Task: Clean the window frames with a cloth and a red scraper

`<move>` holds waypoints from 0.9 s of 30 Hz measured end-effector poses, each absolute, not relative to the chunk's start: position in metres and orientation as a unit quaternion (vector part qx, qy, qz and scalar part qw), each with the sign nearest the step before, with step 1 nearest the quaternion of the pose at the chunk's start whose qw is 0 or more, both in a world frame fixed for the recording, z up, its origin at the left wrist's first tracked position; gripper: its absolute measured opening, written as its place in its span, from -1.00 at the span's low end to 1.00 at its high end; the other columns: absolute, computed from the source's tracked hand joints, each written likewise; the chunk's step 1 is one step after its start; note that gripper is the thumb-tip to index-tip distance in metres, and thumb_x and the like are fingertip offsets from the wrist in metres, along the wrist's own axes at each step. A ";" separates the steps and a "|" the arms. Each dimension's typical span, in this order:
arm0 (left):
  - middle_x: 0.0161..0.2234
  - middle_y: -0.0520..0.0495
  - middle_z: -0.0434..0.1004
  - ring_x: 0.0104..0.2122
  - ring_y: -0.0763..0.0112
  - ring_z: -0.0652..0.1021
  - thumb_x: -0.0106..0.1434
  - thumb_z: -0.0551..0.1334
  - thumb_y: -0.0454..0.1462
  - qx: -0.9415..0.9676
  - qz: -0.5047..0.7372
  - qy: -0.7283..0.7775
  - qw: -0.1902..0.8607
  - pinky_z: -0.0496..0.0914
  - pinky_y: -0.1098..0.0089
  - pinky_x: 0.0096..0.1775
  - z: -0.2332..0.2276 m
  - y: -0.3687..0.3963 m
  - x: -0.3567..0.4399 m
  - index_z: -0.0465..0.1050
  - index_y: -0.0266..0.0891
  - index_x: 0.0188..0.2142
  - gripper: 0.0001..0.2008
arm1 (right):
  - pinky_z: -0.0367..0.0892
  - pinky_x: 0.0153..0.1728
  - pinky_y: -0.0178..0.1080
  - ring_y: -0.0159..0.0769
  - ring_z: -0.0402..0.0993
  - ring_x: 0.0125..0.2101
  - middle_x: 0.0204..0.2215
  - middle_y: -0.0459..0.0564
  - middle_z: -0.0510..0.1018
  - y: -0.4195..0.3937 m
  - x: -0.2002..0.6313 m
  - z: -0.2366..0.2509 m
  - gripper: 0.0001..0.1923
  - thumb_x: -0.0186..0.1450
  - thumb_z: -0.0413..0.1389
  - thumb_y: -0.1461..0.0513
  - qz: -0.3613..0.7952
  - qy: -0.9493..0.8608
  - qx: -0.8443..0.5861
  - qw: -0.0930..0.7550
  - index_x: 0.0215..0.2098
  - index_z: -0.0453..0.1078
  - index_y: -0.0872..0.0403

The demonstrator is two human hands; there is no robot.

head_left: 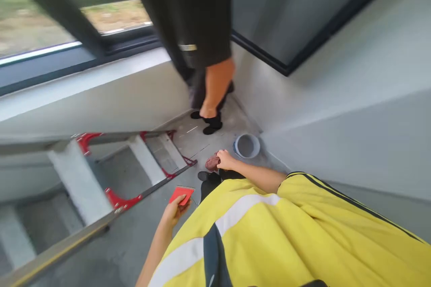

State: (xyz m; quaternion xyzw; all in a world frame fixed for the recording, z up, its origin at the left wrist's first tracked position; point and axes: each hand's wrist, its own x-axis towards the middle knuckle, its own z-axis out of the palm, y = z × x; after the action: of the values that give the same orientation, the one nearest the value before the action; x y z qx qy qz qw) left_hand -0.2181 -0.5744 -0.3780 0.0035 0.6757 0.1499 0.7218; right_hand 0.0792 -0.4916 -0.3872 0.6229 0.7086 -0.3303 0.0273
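Note:
My left hand (178, 208) grips a flat red scraper (182, 193), thumb on top, with a thin dark edge along its far side. My right hand (225, 160) is closed round a reddish-brown sponge (212, 162) with a rough surface, held above the floor near my shoe (203, 176). Just beyond my right hand stands a round grey bucket (247, 145) on the floor. Part of the sponge is hidden behind my fingers.
A stepladder (148, 158) with red brackets stands at left. Ahead of me a person in dark clothes (205, 9) stands close, an arm (218, 83) hanging down. Window frames (111, 47) and a white wall (336, 98) enclose the corner.

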 end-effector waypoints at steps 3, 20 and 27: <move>-0.46 -0.18 0.58 -0.50 0.36 0.60 0.23 0.16 -0.41 0.060 0.078 0.658 0.747 0.51 0.42 -0.39 -0.378 -0.530 -0.185 0.40 -0.36 -0.34 -0.95 | 0.17 0.01 -0.20 -0.16 0.29 -0.07 -0.09 0.12 0.38 -0.526 0.148 -0.393 -0.59 -0.01 0.25 0.27 -0.334 0.598 0.727 -0.030 -0.18 0.38 0.19; -0.53 -0.14 0.54 -0.56 0.38 0.57 0.18 0.18 -0.51 0.193 0.024 0.701 0.686 0.49 0.47 -0.52 -0.352 -0.538 0.010 0.38 -0.39 -0.37 -0.92 | 0.07 0.10 -0.21 -0.16 0.09 0.12 0.12 0.18 0.19 -0.569 0.295 -0.456 -0.63 0.22 0.09 0.32 -0.395 0.318 0.837 -0.207 0.01 0.27 0.20; -0.49 -0.09 0.55 -0.59 0.50 0.54 0.23 0.16 -0.48 0.236 -0.045 0.656 0.716 0.44 0.58 -0.56 -0.348 -0.519 0.087 0.40 -0.36 -0.33 -0.92 | 0.26 -0.15 -0.27 -0.23 0.40 -0.20 -0.29 0.01 0.52 -0.606 0.276 -0.415 -0.65 0.24 0.13 0.06 -0.589 0.171 0.749 -0.251 -0.27 0.45 0.24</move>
State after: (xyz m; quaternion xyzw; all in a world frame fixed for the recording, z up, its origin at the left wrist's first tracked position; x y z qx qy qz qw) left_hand 0.0868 -0.5191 -0.3484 0.2356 0.6558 -0.0452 0.7157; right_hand 0.2755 -0.6064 -0.4153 0.7489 0.1711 -0.5888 -0.2513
